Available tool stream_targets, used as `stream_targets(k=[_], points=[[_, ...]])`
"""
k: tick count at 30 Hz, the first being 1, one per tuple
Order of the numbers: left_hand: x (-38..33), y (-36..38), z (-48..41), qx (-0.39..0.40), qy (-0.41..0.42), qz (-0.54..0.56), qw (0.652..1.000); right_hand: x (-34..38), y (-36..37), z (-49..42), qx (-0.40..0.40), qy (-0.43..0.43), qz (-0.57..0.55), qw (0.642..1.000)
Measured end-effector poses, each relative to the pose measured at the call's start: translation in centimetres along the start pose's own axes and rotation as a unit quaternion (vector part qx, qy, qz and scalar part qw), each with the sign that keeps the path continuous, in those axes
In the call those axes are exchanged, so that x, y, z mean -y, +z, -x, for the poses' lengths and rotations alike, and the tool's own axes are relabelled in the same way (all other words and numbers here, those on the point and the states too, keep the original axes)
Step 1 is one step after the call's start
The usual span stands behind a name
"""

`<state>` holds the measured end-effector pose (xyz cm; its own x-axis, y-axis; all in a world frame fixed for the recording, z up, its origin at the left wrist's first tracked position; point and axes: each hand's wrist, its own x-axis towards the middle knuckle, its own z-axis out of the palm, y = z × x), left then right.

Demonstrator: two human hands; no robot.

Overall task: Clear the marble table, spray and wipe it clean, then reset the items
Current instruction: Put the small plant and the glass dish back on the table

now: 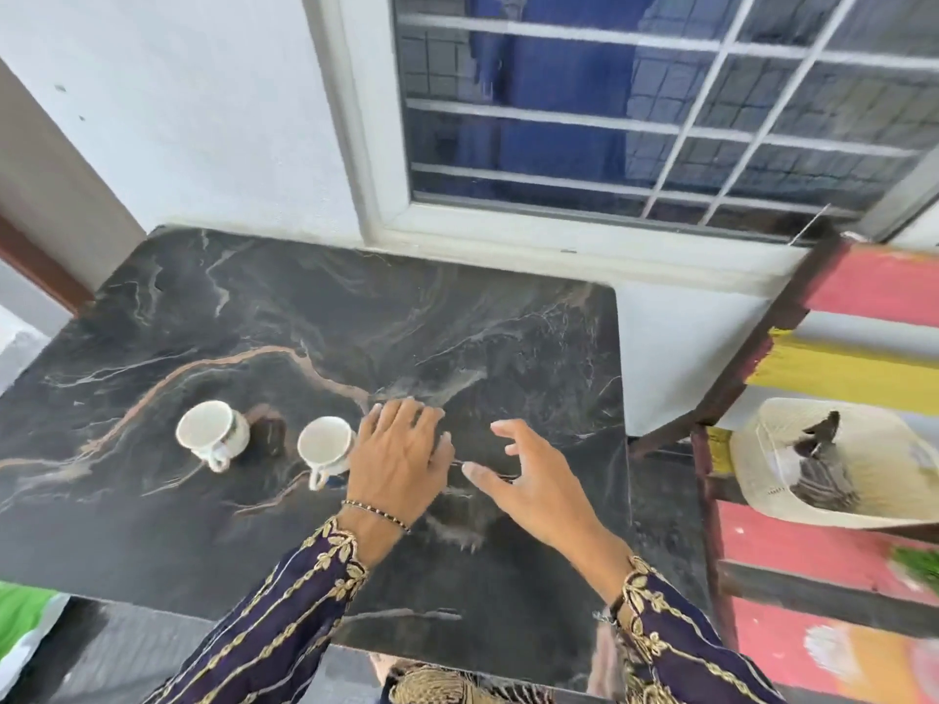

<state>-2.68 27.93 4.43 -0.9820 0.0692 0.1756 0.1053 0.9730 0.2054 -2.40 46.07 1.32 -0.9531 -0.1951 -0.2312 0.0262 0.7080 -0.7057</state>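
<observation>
The marble table (315,317) in front of me is a dark slab, almost black, glossy, with pale grey veins and one long copper-coloured vein curving across it from the left edge toward the middle. Its corners are rounded, and its far edge runs along the white wall under the barred window (635,104).

Two white ceramic teacups stand upright on the slab, mouths up, both empty as far as I can see. The left teacup (212,433) and the right teacup (325,447) sit near each other but apart, each with its curled handle pointing toward me.

My left hand (399,464) hovers flat, palm down, fingers spread loosely, just beside the right teacup and holding nothing; whether it touches the cup's side I cannot tell. My right hand (533,485) is to its right over bare marble, open with fingers curved and thumb out, also empty. Both wrists come out of dark navy sleeves (284,617) stitched with gold leaf embroidery, and a thin beaded bracelet (376,514) circles my left wrist.

Just beside the table on the right is a wooden-framed rack (762,343) with pink and yellow painted panels, and on it a cream woven basket (894,464) holding something dark.
</observation>
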Motion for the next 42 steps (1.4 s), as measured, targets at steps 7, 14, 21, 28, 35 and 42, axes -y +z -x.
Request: stream_targets(k=[7, 14, 21, 28, 35, 42], points=[[-19.6, 6.9, -1.0, 0.084, 0.009, 0.064, 0.994, -14.2, -11.2, 5.0, -0.052, 0.037, -0.019, 0.998], [-34.7, 14.4, -1.5, 0.175, 0.073, 0.078, 0.979, -29.1, -18.9, 10.1, -0.088, 0.134, -0.082, 0.984], [-43.6, 21.2, 0.8, 0.275, 0.179, 0.070, 0.942, -42.7, -20.7, 15.5, -0.119, 0.247, -0.079, 0.958], [-51.9, 28.7, 1.8, 0.365, 0.285, 0.058, 0.884, -55.3, -21.6, 20.2, -0.124, 0.362, -0.033, 0.923], [-61.2, 35.0, 0.6, 0.352, 0.369, 0.051, 0.858, -63.4, -21.8, 21.9, -0.085, 0.418, 0.066, 0.902], [-68.3, 40.6, -0.7, 0.322, 0.410, 0.038, 0.852, -67.7, -21.6, 22.1, 0.003, 0.412, 0.086, 0.907]])
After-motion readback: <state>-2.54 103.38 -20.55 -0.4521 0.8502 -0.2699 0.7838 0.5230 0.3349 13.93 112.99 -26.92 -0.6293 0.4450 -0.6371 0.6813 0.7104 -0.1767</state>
